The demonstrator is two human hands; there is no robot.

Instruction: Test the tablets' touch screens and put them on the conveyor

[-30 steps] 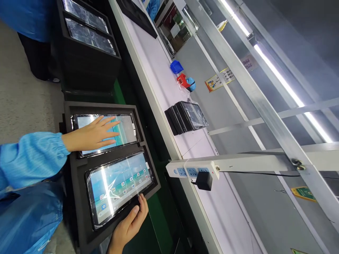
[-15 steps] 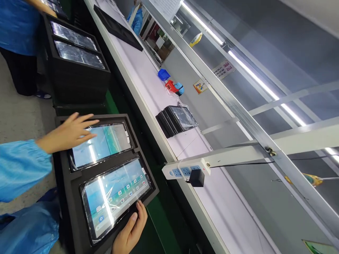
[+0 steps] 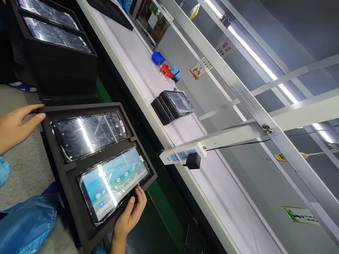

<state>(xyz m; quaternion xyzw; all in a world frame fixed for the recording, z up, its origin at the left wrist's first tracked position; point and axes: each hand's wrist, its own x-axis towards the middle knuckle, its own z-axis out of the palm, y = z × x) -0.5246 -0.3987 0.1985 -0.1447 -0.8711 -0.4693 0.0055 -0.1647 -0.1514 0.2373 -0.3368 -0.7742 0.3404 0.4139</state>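
Observation:
A black foam tray (image 3: 102, 108) holds two tablets in film, side by side in separate recesses. The upper tablet (image 3: 91, 135) shows a mostly dark screen with small icons along its right end. On the lower tablet (image 3: 113, 185) a blue-green home screen with app icons is lit. My left hand (image 3: 19, 125) is at the tray's far left corner, thumb and fingers closed on its edge. At the tray's lower right side, my right hand (image 3: 131, 210) has its fingers curled at the rim beside the lower tablet; part of its grip is hidden.
Another foam tray stack (image 3: 63, 67) with tablets stands at upper left. Beyond runs a white bench (image 3: 137, 83) carrying a pile of tablets (image 3: 174, 104), a blue bin (image 3: 158, 58), a red bin (image 3: 166, 71) and a power strip (image 3: 182, 155) with a black plug. A metal frame (image 3: 230, 77) crosses above.
My left hand has moved left from over the upper tablet to the tray's corner. That tablet's screen has turned from blue-green to dark. My right hand stays at the tray's side.

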